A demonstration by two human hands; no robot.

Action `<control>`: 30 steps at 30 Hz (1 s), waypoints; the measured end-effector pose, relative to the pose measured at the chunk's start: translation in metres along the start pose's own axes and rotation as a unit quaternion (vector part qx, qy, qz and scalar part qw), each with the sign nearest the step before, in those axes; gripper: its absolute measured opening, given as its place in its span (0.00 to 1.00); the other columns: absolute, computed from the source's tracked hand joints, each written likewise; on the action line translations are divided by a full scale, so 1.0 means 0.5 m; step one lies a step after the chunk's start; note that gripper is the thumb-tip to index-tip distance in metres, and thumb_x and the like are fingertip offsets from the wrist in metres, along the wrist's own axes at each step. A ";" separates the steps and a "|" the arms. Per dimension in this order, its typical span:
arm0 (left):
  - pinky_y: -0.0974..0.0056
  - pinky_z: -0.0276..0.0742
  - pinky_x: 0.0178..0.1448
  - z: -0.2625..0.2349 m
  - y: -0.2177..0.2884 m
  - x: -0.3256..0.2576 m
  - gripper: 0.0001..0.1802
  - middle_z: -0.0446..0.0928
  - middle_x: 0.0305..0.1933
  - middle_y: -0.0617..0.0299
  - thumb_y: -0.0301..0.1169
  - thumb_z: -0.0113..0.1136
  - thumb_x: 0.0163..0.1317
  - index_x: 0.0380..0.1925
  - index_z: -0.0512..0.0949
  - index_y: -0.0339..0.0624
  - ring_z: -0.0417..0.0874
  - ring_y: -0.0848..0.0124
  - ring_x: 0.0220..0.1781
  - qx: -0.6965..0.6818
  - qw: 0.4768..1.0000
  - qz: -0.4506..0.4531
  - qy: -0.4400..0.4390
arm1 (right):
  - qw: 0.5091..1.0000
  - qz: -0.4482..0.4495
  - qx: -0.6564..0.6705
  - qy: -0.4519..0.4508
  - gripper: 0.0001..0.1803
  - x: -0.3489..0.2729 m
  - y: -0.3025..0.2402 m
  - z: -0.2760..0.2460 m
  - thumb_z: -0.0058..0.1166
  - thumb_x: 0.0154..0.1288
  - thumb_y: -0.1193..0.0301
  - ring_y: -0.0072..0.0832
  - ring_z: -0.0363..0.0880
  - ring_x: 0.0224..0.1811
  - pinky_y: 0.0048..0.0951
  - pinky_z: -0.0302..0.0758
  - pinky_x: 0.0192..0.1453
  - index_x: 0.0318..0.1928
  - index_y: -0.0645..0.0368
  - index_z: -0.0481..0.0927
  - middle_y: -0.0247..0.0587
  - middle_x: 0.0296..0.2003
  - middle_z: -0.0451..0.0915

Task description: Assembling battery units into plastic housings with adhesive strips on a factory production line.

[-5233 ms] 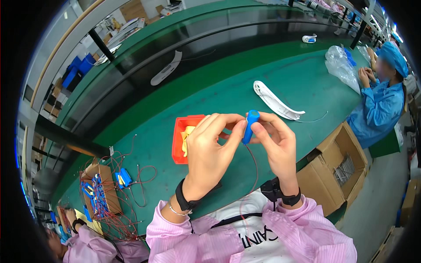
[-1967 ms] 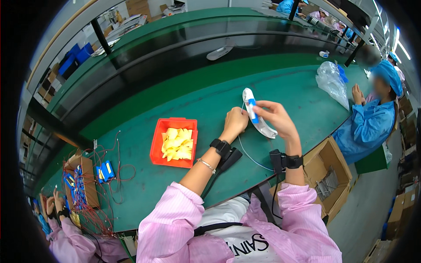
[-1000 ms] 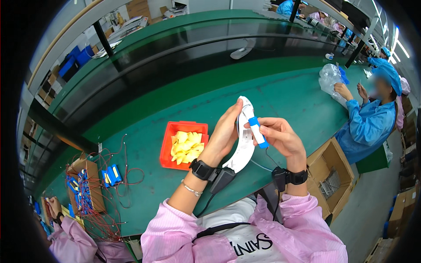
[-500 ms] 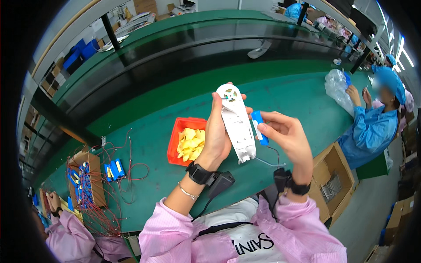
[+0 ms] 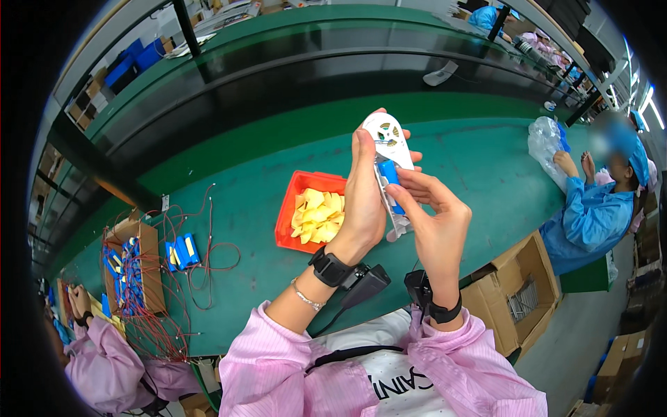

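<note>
My left hand [image 5: 365,187] is wrapped around a long white plastic housing [image 5: 394,144] with a rounded top, holding it tilted above the green table. A blue battery pack [image 5: 389,174] lies against the hollow inside of the housing. The thumb and fingers of my right hand [image 5: 441,212] are closed on the battery pack, pressing it at the housing. My hands partly hide the housing's lower part and the battery's wires. Just left of my left hand is a red bin [image 5: 283,226] holding yellow pieces [image 5: 319,215].
On the left, a cardboard box [image 5: 154,278] holds several wired blue batteries; more batteries [image 5: 182,251] lie beside it among red wires. A dark conveyor belt [image 5: 278,90] carries a white part [image 5: 440,73]. At right are a box of metal rods [image 5: 549,299] and a co-worker in blue [image 5: 590,222].
My right hand has brought the battery pack left, from beside the housing onto its hollow side. The housing has turned in my left hand. The whole view has shifted slightly.
</note>
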State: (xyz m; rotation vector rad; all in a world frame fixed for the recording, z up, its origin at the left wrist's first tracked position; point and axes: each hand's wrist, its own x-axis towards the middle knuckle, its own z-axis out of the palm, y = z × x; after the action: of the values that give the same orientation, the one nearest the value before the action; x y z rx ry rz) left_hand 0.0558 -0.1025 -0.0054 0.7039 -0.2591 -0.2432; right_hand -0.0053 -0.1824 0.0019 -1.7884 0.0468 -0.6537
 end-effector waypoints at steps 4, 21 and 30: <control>0.63 0.82 0.46 0.002 -0.002 -0.002 0.31 0.72 0.54 0.58 0.56 0.30 0.73 0.66 0.59 0.51 0.79 0.69 0.45 0.007 1.000 -0.001 -0.005 | 0.999 -0.039 -0.013 0.009 0.14 -0.003 0.006 -0.007 0.64 0.54 0.81 0.23 0.83 0.34 0.24 0.79 0.38 0.44 0.65 0.84 0.44 0.33 0.84; 0.63 0.80 0.48 0.015 -0.011 -0.011 0.29 0.72 0.53 0.57 0.54 0.31 0.74 0.64 0.60 0.48 0.78 0.69 0.47 0.016 1.000 0.003 0.013 | 0.978 -0.133 -0.150 0.060 0.16 -0.016 -0.004 -0.015 0.65 0.53 0.80 0.26 0.82 0.34 0.24 0.79 0.35 0.45 0.60 0.85 0.41 0.35 0.81; 0.65 0.78 0.48 0.018 -0.010 -0.014 0.28 0.70 0.52 0.58 0.55 0.30 0.74 0.62 0.59 0.47 0.77 0.71 0.46 0.014 1.000 -0.006 0.024 | 0.980 -0.134 -0.136 0.053 0.16 -0.016 0.010 -0.005 0.65 0.53 0.81 0.24 0.80 0.33 0.24 0.77 0.34 0.45 0.60 0.86 0.39 0.34 0.78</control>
State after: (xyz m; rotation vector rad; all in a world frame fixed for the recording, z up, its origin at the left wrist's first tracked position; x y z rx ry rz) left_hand 0.0459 -0.1096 -0.0031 0.7374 -0.2122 -0.2350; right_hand -0.0118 -0.1831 -0.0052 -2.0418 -0.0346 -0.9749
